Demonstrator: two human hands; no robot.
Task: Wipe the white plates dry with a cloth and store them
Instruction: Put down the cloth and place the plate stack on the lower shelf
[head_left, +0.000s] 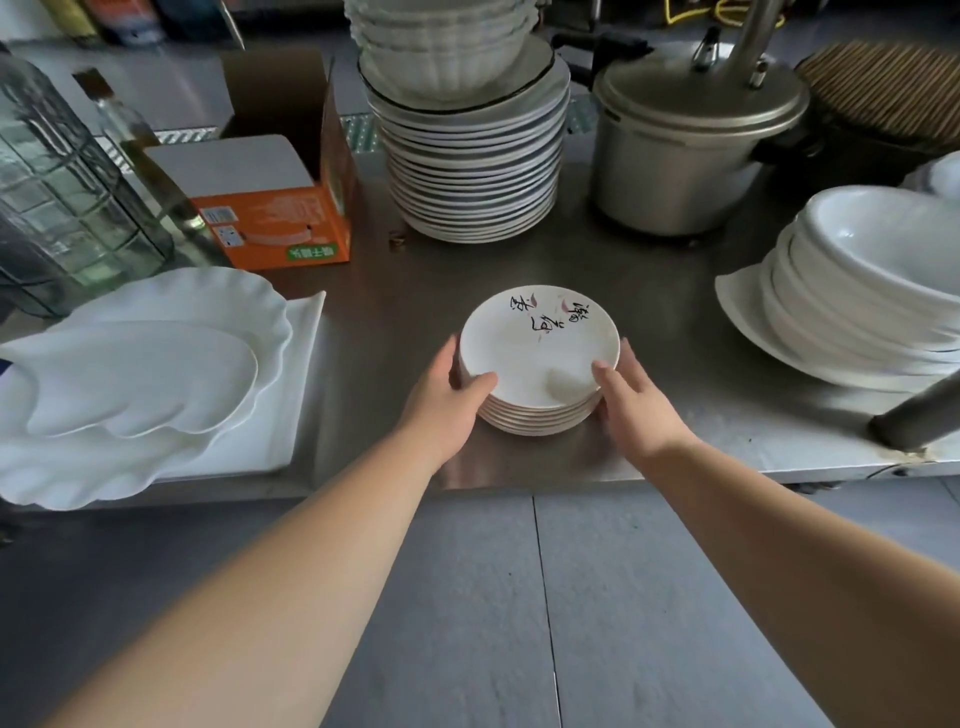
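- Stainless steel counter fills the upper half of the view, with grey floor tiles below its front edge.
- Centre stage, near that front edge: a stack of small white plates, round and glossy, several deep, its bottom plate seemingly down on the steel.
- Top plate carries black brush-script characters and a few pink flecks across its far half; the near half is plain white with a soft grey shadow.
- Rims line up neatly, showing thin brownish edges down the side of the pile.
- Left hand clasps the stack's left side, thumb laid over the top rim, fingers wrapped behind.
- Right hand mirrors it on the right side, thumb tip on the top plate, fingers running down the pile's flank.
- Behind, a tall stack of larger plates stands well apart, with fluted bowls piled on it.
- Grey pressure cooker stands to the right of that tower.
- Deep white bowls are nested at far right.
- Scalloped white platters lie at left, with an orange box behind them.
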